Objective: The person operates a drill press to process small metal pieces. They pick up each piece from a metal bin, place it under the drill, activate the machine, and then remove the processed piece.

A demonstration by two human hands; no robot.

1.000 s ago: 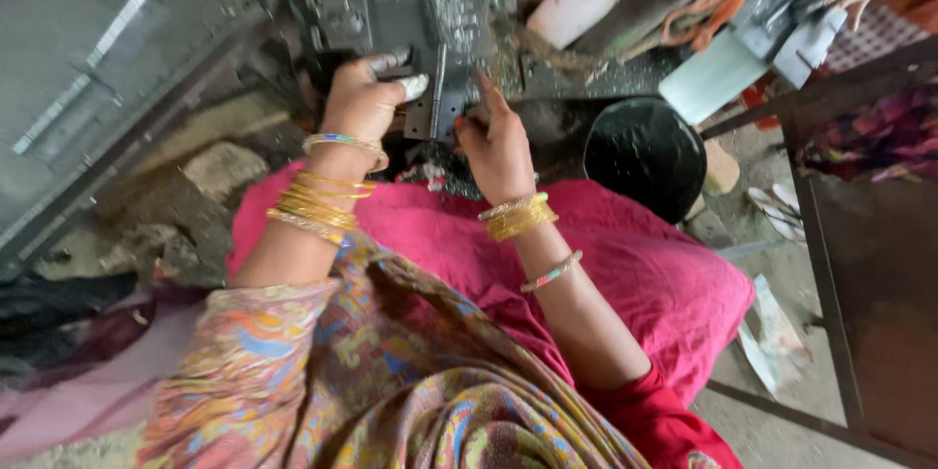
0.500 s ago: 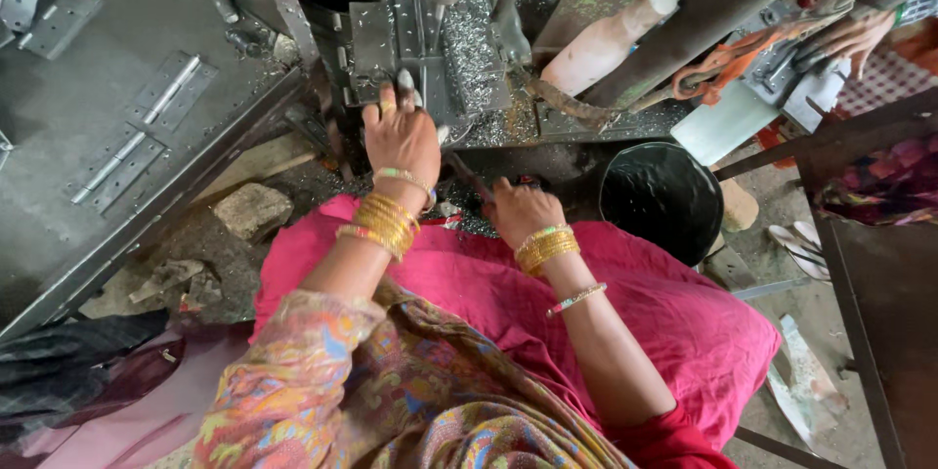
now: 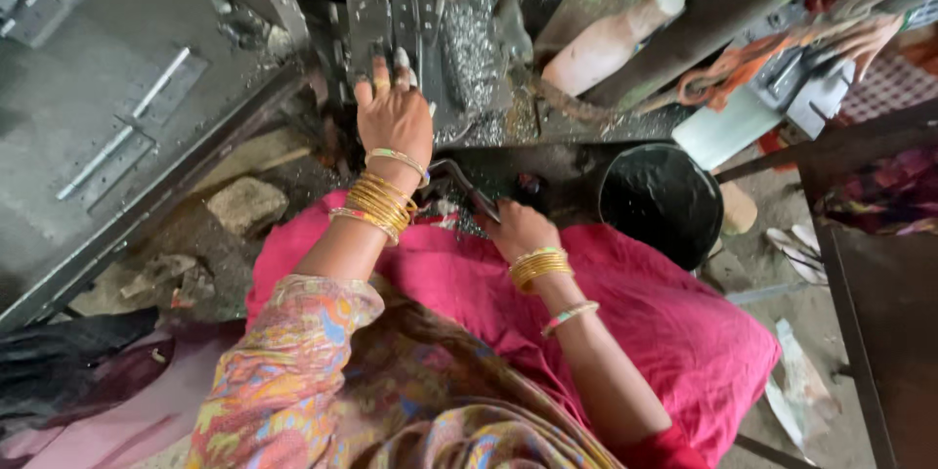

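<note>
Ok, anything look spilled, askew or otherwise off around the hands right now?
Yes: loose metal shavings are heaped on the machine bed beside the left hand, some scattered down toward the right hand. Rubble chunks litter the floor at the left.

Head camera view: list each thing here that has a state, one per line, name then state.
Left hand: raised, fingers spread against the grey metal machine.
Right hand: low over the pink cloth, closed on a dark bent metal piece.
Round black bucket: upright, open, contents unclear.
Pale plastic bottle: tilted, capped.

The right hand [image 3: 518, 230] hides what its fingers grip.
</note>
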